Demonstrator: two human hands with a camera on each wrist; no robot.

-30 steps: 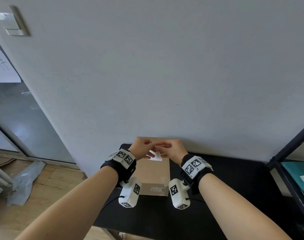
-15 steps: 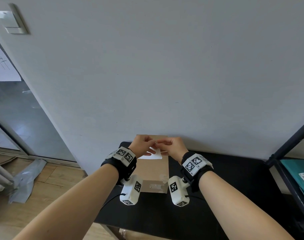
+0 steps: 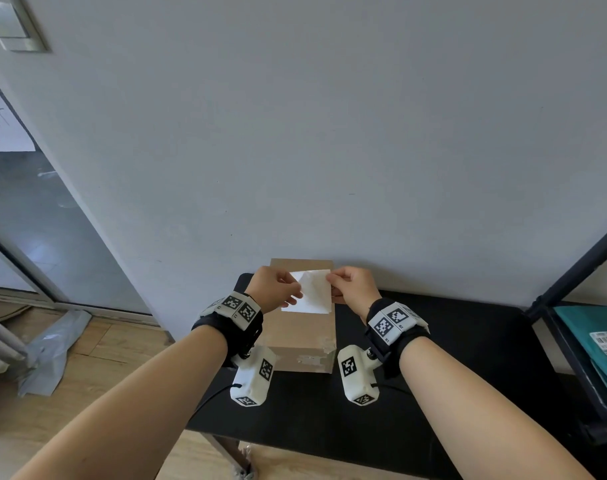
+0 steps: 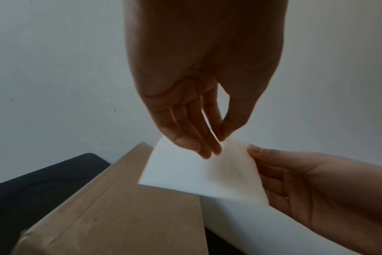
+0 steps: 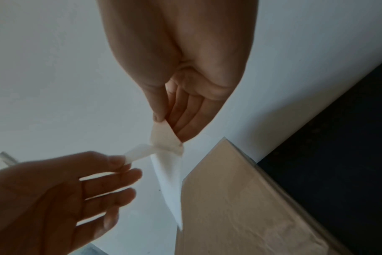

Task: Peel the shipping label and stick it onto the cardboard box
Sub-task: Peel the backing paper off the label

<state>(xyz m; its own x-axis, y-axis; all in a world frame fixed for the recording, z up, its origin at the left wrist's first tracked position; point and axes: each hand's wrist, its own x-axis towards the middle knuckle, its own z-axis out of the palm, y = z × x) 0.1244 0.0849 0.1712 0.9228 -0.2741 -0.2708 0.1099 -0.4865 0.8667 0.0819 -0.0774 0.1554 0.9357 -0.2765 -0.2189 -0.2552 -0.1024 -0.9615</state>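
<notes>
Wall [image 3: 329, 116], grey and bare, fills most of your head view, with the black table [image 3: 468, 358] pushed against it. At the right edge a dark shelf [image 3: 572, 341] carries a teal parcel [image 3: 599, 341]; on the left, grey plastic [image 3: 53, 348] lies on the wood floor.

On the table's left part the box [image 3: 305, 337] lies flat, its far end against the wall, tape running along its top. Both your hands are raised over that far end, with the label [image 3: 310, 292] held between them above the box and not touching it.

Your left hand [image 3: 272, 289] pinches the label's left edge between thumb and forefinger, the other fingers loosely extended under the sheet. Your right hand [image 3: 352, 289] pinches the upper right corner with thumb against fingertips. In the right wrist view a thin strip is lifted away from the sheet at that corner, so the two layers are parted there. Which layer is the sticker you cannot tell.
</notes>
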